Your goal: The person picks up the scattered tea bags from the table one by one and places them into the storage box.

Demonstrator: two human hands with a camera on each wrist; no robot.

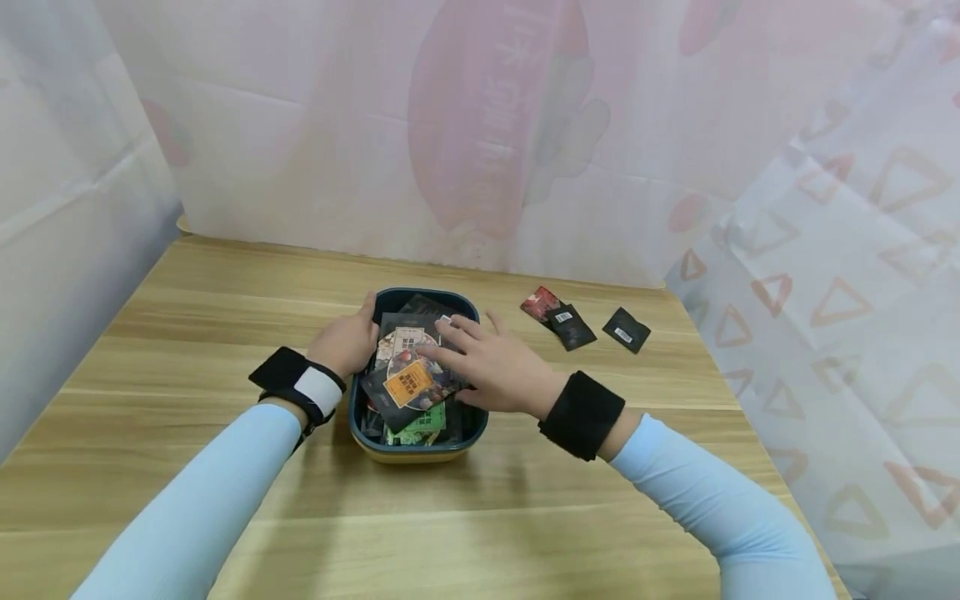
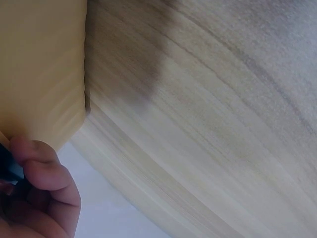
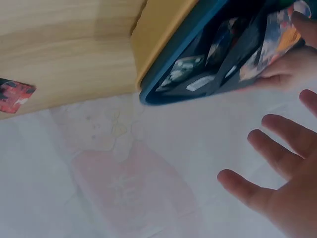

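Risk: the tub (image 1: 417,450) is crammed past its rim, so a careless sweep by the right hand (image 1: 491,367) could, I'd judge, flick the loose top sachets out onto the tabletop (image 1: 225,292).
Second risk: the tub looks light; if the left hand (image 1: 347,342) slackens while the other one rummages, the whole thing might skid or tip.
Tub: a small rounded-rectangle container, dark teal rim and inside, mustard-yellow outer wall — it sits near the middle of the tabletop, right in front of the person.
Contents: a jumble of flat foil sachets, mostly black, with one large packet (image 1: 408,379) bearing an orange label on top and a green packet (image 1: 420,425) poking out at the near end.
Left hand: curled over the tub's far-left rim, fingers inside and gripping the wall — the wrist view shows a bent finger (image 2: 42,173) against the yellow side.
Right hand: fingers straight and spread, laid flat on the top packet, pinching nothing that I can see.
Strays: three sachets (image 1: 573,325) lie on the tabletop to the right, well apart from the tub — one red, two black.
Surroundings: pale printed sheeting hangs behind and beside the tabletop.
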